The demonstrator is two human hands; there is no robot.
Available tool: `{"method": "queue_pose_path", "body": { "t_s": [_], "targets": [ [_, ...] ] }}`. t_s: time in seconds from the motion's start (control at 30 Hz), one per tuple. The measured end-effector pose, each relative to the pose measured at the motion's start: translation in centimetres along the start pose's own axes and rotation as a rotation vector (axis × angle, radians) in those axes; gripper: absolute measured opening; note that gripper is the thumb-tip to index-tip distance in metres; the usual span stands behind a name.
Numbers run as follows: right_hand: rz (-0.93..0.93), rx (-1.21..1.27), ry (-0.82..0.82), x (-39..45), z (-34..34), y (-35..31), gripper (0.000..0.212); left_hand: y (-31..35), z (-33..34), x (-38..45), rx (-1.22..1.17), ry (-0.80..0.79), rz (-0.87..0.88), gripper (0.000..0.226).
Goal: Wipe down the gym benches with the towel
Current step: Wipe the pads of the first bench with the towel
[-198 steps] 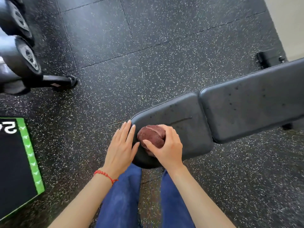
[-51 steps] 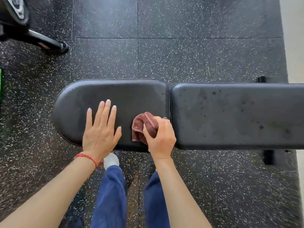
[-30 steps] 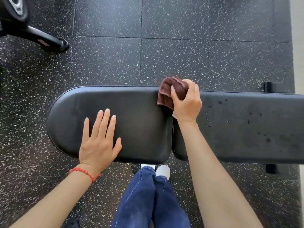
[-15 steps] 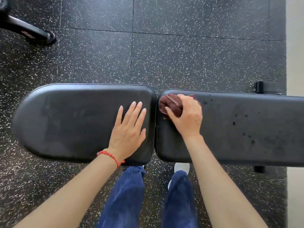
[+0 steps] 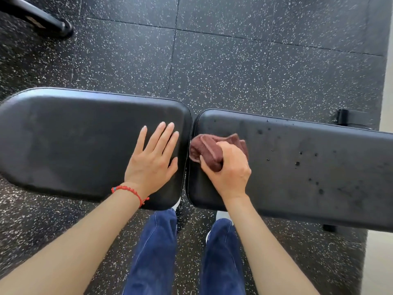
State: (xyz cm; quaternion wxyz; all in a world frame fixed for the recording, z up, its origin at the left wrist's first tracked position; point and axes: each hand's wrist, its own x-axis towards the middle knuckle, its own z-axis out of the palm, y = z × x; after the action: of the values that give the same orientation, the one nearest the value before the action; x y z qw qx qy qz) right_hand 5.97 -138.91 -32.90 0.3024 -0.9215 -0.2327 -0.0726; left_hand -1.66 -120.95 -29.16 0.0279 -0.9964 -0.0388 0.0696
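Head view first, so where is the towel (image 5: 209,151)?

— It sits bunched on the left end of the long back pad (image 5: 297,167), just beside the gap that splits it from the seat pad (image 5: 74,141). The right hand (image 5: 228,169) has it wadded up, fingers and thumb curled round the cloth, pressing it down on the vinyl.

— And the other hand?

— The left hand (image 5: 154,160) lies flat on the seat pad, fingers straight and only slightly spread, holding nothing. It looks like a brace.

— How would you expect that cloth to handle?

— Soft, light and limp, I judge. It folds wherever it is squeezed, so a loose pinch would let a corner drag or slip out. A full-palm hold over the middle of the wad, as here, seems best, with the weight bearing down through the heel of the hand.

— Anything about the surface?

— The pad looks smooth and firm, and dark droplets (image 5: 297,163) speckle it to the right of the towel. Damp vinyl may be slick, so the cloth should glide easily; I would guess steady pressure matters more than grip strength. Most of that pad looks not yet wiped.
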Motion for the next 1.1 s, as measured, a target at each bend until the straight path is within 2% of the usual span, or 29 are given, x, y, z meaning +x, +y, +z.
{"method": "queue_pose_path", "body": {
  "t_s": [0.2,0.4,0.63,0.8,0.97,1.1],
  "targets": [
    [-0.006,-0.01,-0.018,-5.4,-0.7,-1.1,0.043,0.0,-0.2,0.1,-0.006,0.007,-0.005,0.053],
    [-0.029,0.033,0.075,-2.3,1.1,-0.4,0.035,-0.1,0.0,0.1,0.001,0.021,-0.002,0.053],
    [-0.015,-0.047,0.181,3.0,3.3,0.1,0.037,-0.1,-0.3,0.1,-0.004,0.021,-0.007,0.053],
    [0.036,-0.113,0.155,7.7,3.7,0.1,0.041,0.0,-0.3,0.1,0.0,0.012,-0.006,0.053],
    [0.019,-0.098,0.099,5.2,2.3,0.2,0.039,-0.1,-0.3,0.0,-0.004,0.015,0.006,0.052],
    [-0.039,-0.065,0.073,-0.4,0.1,1.2,0.037,-0.1,-0.2,-0.1,-0.02,0.027,0.008,0.051]
  ]
}}
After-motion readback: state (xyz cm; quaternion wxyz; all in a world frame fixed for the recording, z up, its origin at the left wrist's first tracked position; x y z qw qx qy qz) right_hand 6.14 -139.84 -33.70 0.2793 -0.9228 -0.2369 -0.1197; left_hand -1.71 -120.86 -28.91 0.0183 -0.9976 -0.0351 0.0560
